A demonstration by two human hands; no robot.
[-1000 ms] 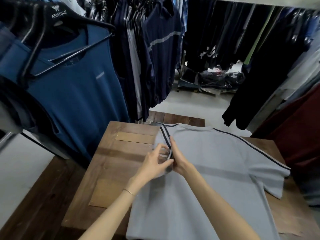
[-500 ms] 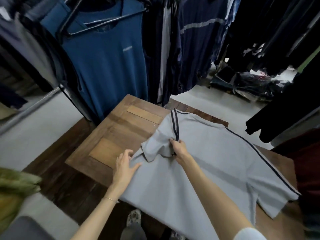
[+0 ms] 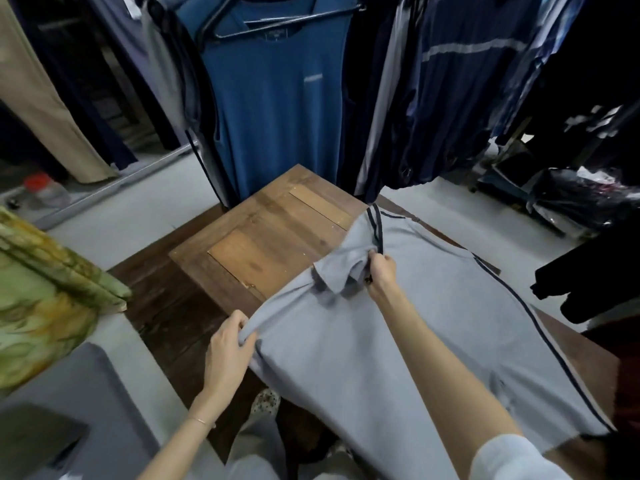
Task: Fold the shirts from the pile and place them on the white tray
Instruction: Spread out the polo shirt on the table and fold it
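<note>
A light grey shirt (image 3: 450, 323) with dark stripes along its seams lies spread over the wooden table (image 3: 277, 237), its lower part hanging over the near edge. My left hand (image 3: 230, 344) grips the shirt's left side edge near the table's front. My right hand (image 3: 381, 271) pinches the folded-in left sleeve by the striped shoulder seam. The sleeve lies bunched on the shirt's body between the two hands. No white tray or pile shows in this view.
Hanging garments crowd the rack behind the table, a blue shirt (image 3: 277, 98) nearest. A green and yellow patterned cloth (image 3: 41, 299) lies at the left. A grey surface (image 3: 69, 410) sits at the lower left. Dark bags (image 3: 581, 199) lie on the floor at the right.
My left hand left the sleeve and slid down to the shirt's side edge, which it now grips. My right hand stays on the sleeve. The view has swung left.
</note>
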